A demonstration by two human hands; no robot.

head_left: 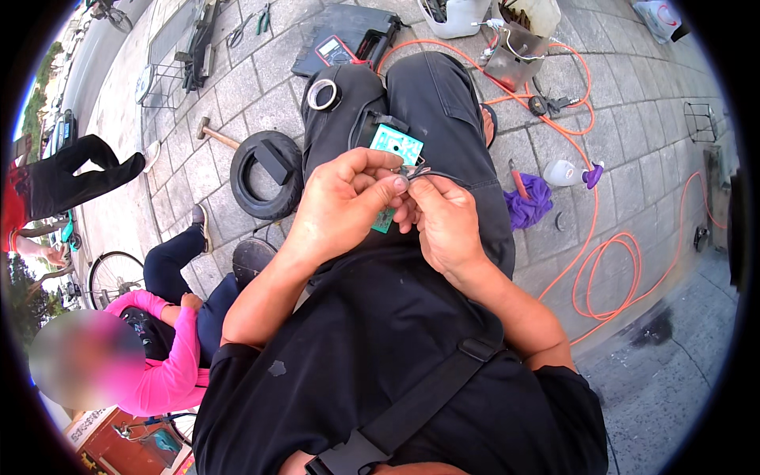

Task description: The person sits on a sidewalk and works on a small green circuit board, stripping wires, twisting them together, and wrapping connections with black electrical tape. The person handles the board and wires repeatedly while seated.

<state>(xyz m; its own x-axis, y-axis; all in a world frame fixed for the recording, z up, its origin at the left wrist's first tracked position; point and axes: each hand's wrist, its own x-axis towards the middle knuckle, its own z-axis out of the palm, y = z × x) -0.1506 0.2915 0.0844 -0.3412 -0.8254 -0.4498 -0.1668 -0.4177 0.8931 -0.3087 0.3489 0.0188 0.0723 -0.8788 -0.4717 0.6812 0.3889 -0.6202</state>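
Note:
Over my lap both hands meet, their fingertips pinched together. My left hand [340, 202] and my right hand [447, 218] grip thin wires [416, 170] where the fingertips come together. From there a dark cable [450, 177] runs off to the right. Part of a green circuit board [396, 142] shows just beyond the fingers, and a further green piece [384, 220] appears below them; the hands cover what lies between. On my left thigh rests a roll of tape [322, 95].
A red multimeter [332, 51] lies on a dark case [313, 30] ahead. To the left are a tyre [247, 207], a hammer [204, 128] and a seated person in pink [170, 340]. Rightward lie an orange hose [590, 214], a purple cloth [532, 207] and a spray bottle [560, 172].

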